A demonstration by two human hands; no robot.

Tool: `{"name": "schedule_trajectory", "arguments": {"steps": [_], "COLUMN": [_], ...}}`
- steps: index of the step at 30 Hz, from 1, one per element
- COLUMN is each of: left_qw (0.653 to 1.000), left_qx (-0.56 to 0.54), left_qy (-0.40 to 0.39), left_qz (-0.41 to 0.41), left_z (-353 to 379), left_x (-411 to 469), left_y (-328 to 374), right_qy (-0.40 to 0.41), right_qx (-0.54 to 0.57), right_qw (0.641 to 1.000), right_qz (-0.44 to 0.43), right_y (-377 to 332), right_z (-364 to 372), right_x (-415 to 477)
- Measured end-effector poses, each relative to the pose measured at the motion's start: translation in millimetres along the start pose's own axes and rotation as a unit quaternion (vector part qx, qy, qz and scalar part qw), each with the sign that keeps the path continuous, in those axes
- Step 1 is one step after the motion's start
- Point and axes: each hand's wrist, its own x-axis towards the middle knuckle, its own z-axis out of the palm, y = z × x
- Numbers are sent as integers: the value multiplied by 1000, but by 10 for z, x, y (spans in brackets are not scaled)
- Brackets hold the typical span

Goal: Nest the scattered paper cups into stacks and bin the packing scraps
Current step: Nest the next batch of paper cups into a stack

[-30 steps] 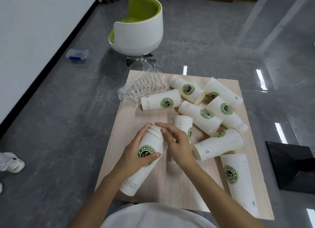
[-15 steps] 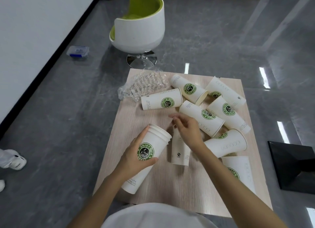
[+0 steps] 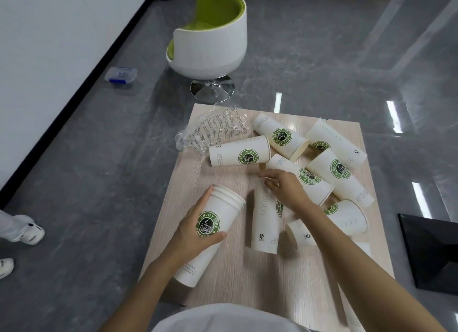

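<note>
Nesting step: left hand (image 3: pixel 195 228) grips stack of white green-logo paper cups (image 3: pixel 210 235), centre-left; right hand (image 3: pixel 282 188) pinches lying white paper cup (image 3: pixel 264 222). Next, likely: lift, align, insert.

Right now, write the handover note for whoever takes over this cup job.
Left hand: grips the nested stack, tilted, base on the table.
Right hand: fingers on the far end of a lying cup, grip unclear.
Done: one stack started, several rims showing.
Left: about seven loose cups lie on their sides at the far right. The plastic wrap sits on the far left corner, not binned. No bin identifiable.
</note>
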Motion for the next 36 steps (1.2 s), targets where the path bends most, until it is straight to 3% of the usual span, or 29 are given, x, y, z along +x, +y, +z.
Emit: {"name": "schedule_trajectory", "arguments": {"steps": [4,9,16,21,27,30,36], "left_qw": [1000,1000,1000,998,992,991,991], "left_qx": [-6,3,14,41,94,94,80], "left_qy": [3,4,-16,-35,-74,-84,-78], "left_qz": [0,5,23,22,42,54,69], "left_z": [-35,-90,-181,-235,-241,-200,-122], "left_x": [17,1,-73,-122,-204,-236,-258], "left_y": [-16,-23,-91,-91,-61,-47,-23], "right_qy": [-14,28,150,254,323,325,240], "right_qx": [5,39,76,133,206,242,310], "right_qw": [1000,999,986,958,923,914,920], "right_qz": [22,25,2,20,34,32,14], "right_y": [-10,-73,-163,-155,-265,-365,-581], "right_z": [29,34,-218,-385,-451,-361,-67], "right_x": [0,-40,-178,-230,-331,-411,-599]}}
